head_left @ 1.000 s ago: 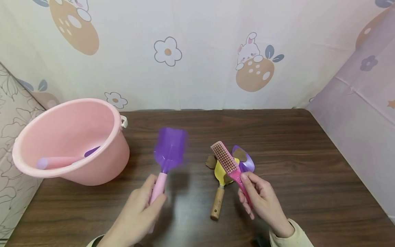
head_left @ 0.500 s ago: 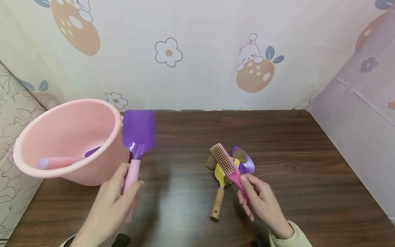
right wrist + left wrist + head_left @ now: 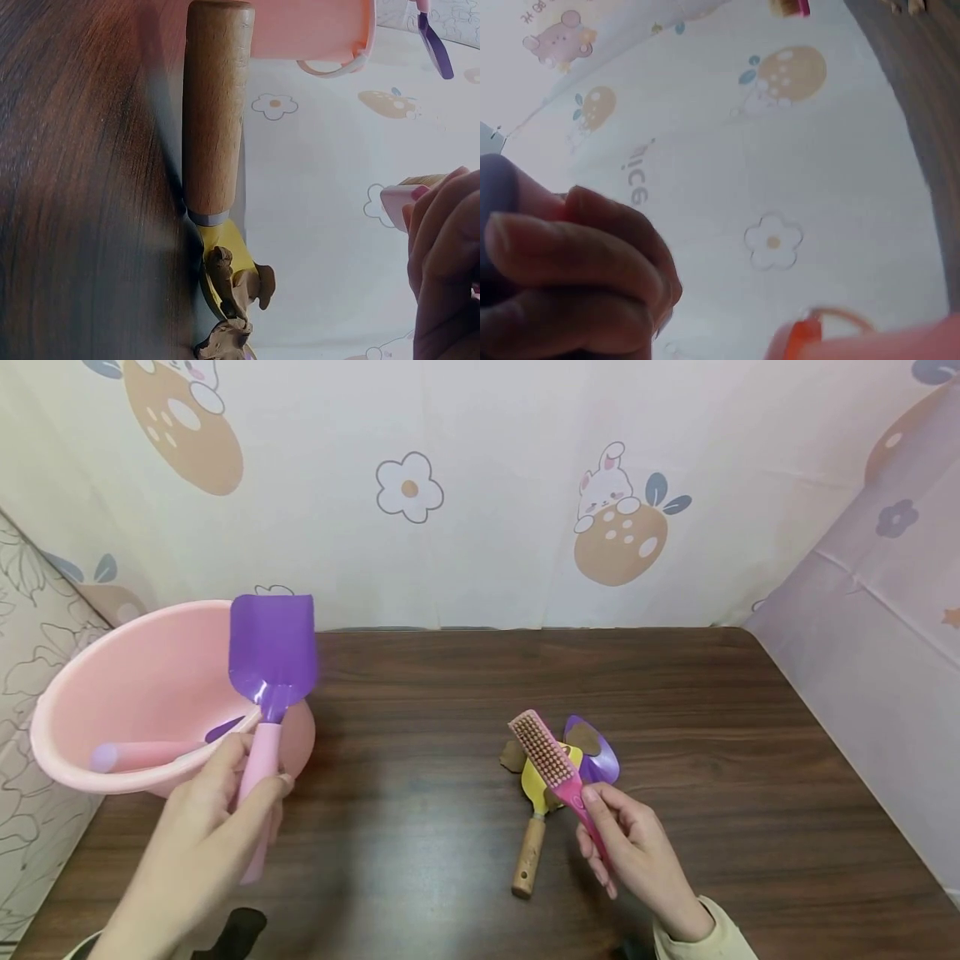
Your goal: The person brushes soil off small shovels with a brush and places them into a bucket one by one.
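Note:
My left hand [image 3: 191, 835] grips the pink handle of a toy shovel [image 3: 273, 647] with a flat purple blade. Its blade points up and overlaps the bucket's right rim in the head view. Between thumb and fingers, my right hand [image 3: 637, 847] holds a pink brush [image 3: 546, 756], its short bristles facing up. Below the brush lies a yellow trowel [image 3: 529, 852] with a wooden handle. Lumps of brown clay [image 3: 238, 289] cling to the trowel's yellow blade in the right wrist view. Behind it rests a purple scoop [image 3: 602, 768] with a brown patch on it.
A pink bucket [image 3: 56, 710] stands at the left of the dark wooden table [image 3: 750, 777]. Inside it lie a pink handle [image 3: 146, 755] and a purple piece [image 3: 223, 728]. A patterned cloth [image 3: 495, 560] hangs behind the table.
My left hand has carried the purple shovel leftward from mid-table to the bucket's rim, and the blade now stands higher in view. My right hand and the brush have stayed almost still.

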The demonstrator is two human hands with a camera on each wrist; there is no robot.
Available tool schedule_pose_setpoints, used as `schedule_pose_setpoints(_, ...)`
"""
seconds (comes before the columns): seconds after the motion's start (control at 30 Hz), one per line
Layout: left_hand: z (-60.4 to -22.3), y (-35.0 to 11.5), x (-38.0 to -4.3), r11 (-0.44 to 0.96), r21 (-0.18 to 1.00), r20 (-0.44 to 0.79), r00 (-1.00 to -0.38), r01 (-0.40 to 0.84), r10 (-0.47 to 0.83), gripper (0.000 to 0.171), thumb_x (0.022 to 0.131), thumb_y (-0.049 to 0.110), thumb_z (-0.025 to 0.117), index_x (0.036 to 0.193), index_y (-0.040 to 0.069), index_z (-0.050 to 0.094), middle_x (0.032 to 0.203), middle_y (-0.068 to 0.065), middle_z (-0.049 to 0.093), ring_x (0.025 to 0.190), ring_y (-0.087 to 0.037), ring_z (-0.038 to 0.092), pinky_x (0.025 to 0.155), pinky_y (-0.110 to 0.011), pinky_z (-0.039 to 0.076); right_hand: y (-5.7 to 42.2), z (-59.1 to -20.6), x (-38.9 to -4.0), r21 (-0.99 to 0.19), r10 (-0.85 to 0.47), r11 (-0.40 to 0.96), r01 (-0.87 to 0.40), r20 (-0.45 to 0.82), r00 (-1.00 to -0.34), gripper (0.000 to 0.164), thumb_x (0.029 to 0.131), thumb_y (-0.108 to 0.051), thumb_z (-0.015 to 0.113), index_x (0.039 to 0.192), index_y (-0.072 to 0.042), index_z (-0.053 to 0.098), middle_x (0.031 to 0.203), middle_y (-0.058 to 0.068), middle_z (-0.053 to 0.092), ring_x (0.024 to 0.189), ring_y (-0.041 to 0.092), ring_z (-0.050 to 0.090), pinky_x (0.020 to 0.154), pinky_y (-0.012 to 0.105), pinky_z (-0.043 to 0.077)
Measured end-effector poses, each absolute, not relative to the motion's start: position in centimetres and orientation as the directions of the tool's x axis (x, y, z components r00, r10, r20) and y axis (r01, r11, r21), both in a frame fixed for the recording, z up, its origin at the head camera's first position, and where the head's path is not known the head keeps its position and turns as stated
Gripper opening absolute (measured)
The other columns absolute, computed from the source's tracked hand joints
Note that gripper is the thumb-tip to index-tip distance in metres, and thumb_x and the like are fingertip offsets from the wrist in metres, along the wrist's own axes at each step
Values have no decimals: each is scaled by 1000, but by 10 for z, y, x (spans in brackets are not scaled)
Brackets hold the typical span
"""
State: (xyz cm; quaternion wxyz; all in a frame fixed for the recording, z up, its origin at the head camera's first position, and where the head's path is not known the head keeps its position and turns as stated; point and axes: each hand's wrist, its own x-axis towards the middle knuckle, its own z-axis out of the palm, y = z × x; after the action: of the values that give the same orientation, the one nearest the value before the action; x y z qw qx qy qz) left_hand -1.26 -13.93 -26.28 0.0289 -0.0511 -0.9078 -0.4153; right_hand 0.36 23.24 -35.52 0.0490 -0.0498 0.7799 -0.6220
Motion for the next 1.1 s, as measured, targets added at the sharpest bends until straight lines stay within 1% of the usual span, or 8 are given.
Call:
schedule_pose_setpoints(0.1, -260, -151, -15, 699, 705, 101, -993, 116, 62, 11, 99, 26, 51, 106, 19, 48, 63, -1, 56, 50, -13, 52, 46, -27, 40, 232, -355, 4, -974, -137, 227, -16, -15, -990, 33, 105, -18, 35, 86, 7, 47, 58, 14, 51, 33, 14, 47, 27, 32, 37)
schedule_pose_setpoints(0.2, -259, -164, -20, 730, 676, 89, -994, 103, 59, 12, 98, 30, 52, 105, 21, 46, 60, 1, 56, 49, -13, 51, 47, -27, 37, 232, -355, 4, -973, -138, 230, -18, -14, -990, 33, 105, -17, 35, 85, 6, 48, 58, 14, 51, 33, 14, 47, 27, 32, 37)
schedule_pose_setpoints(0.3, -259, -177, -24, 758, 642, 102, -992, 120, 70, 12, 98, 30, 53, 101, 21, 46, 56, 3, 54, 50, -12, 48, 48, -27, 33, 232, -355, 4, -973, -140, 231, -18, -15, -990, 32, 104, -18, 35, 84, 3, 48, 58, 14, 51, 33, 14, 47, 27, 32, 37)
schedule_pose_setpoints(0.4, -259, -190, -29, 787, 604, 99, -992, 123, 79, 13, 98, 33, 52, 99, 21, 47, 56, 5, 54, 51, -12, 48, 48, -27, 32, 232, -354, 4, -973, -143, 231, -19, -15, -990, 32, 104, -18, 35, 83, 3, 48, 58, 14, 51, 33, 14, 47, 27, 32, 37)
schedule_pose_setpoints(0.5, -257, -202, -34, 807, 578, 69, -993, 117, 95, 18, 99, 36, 49, 100, 18, 48, 56, 4, 55, 47, -12, 48, 45, -28, 32, 232, -354, 4, -973, -142, 228, -16, -17, -990, 33, 104, -18, 35, 84, 5, 48, 58, 14, 50, 33, 14, 47, 27, 32, 37)
schedule_pose_setpoints(0.7, -256, -221, -42, 861, 501, -13, -994, 84, 105, 29, 98, 40, 48, 100, 11, 45, 53, 0, 50, 43, -12, 45, 41, -28, 31, 232, -353, 4, -973, -143, 232, -6, -28, -989, 33, 104, -19, 36, 87, 7, 48, 58, 13, 51, 33, 14, 47, 27, 33, 38)
schedule_pose_setpoints(0.93, -249, -233, -50, 939, 334, -104, -987, 81, 123, 34, 98, 43, 46, 103, 9, 47, 55, 1, 48, 44, -12, 46, 47, -26, 28, 231, -353, 4, -974, -151, 228, -16, -19, -988, 34, 104, -18, 36, 86, 8, 48, 58, 13, 51, 33, 14, 47, 27, 33, 37)
schedule_pose_setpoints(1.1, -247, -245, -59, 956, 275, -137, -980, 102, 144, 36, 97, 42, 47, 104, 6, 49, 55, 0, 46, 43, -16, 46, 46, -28, 28, 231, -353, 4, -974, -154, 226, -23, -12, -988, 33, 104, -18, 36, 86, 7, 47, 58, 14, 51, 33, 14, 47, 26, 32, 37)
